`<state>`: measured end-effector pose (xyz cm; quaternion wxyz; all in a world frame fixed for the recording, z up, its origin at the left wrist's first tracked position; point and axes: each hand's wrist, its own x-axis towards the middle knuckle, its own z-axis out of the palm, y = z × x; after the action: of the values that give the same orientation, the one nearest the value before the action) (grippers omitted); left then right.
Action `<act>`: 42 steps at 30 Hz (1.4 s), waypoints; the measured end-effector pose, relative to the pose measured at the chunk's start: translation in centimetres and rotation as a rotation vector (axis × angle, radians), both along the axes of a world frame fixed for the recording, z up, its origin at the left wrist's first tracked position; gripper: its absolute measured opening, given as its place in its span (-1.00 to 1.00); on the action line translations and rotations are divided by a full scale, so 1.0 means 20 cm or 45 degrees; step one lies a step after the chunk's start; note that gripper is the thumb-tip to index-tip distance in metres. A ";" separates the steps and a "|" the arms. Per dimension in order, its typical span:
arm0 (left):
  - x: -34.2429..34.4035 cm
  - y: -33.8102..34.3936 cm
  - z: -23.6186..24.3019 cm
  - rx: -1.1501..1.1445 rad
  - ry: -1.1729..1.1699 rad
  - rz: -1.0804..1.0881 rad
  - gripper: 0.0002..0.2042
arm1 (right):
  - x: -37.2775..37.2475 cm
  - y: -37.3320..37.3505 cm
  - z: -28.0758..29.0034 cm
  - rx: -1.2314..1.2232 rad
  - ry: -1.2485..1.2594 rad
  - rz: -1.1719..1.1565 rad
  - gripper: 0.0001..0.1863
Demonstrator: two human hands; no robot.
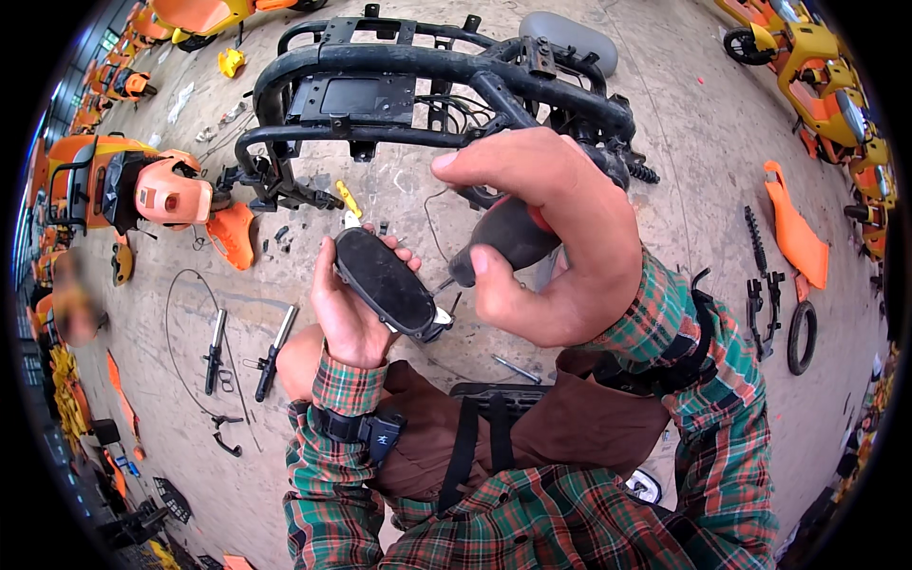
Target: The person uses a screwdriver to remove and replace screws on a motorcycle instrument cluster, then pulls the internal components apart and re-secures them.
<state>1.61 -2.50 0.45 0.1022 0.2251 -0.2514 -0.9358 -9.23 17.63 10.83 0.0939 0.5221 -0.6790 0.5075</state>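
My left hand [351, 320] is closed around a black oval housing [384, 279], with pale tabs at its two ends. The thumb lies along one side, and fingertips show at the far side. My right hand [575, 242] grips a screwdriver [513, 237] by its thick black and red handle, with the index finger lifted off. The thin shaft slants down toward the housing's right edge; whether the tip touches it, I cannot tell. A yellow-handled tool [349, 199] lies on the floor just beyond the housing.
A black tubular scooter frame [380, 59] stands ahead. To the left lie two fork tubes [275, 353], a cable [169, 313] and an orange-fronted scooter [171, 187]. At right are an orange panel [796, 228] and a tyre [803, 338]. Yellow scooters [817, 90] line the edges.
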 end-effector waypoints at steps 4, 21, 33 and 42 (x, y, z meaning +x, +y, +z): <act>0.00 0.00 -0.01 0.031 0.019 0.001 -0.53 | -0.02 0.02 0.06 0.065 0.112 0.013 -0.36; 0.00 -0.01 -0.01 -0.025 0.010 0.006 -0.53 | -0.03 0.01 0.04 -0.021 0.107 0.023 -0.36; 0.00 0.01 0.01 -0.011 -0.046 0.024 -0.54 | -0.02 0.02 0.03 0.101 -0.080 0.006 -0.31; 0.00 0.02 0.03 -0.049 -0.063 0.030 -0.52 | -0.03 0.03 0.03 0.027 -0.014 0.010 -0.32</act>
<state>1.52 -2.18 1.09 0.1112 0.2490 -0.2693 -0.9236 -9.83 18.18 11.44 0.0828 0.5230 -0.6827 0.5034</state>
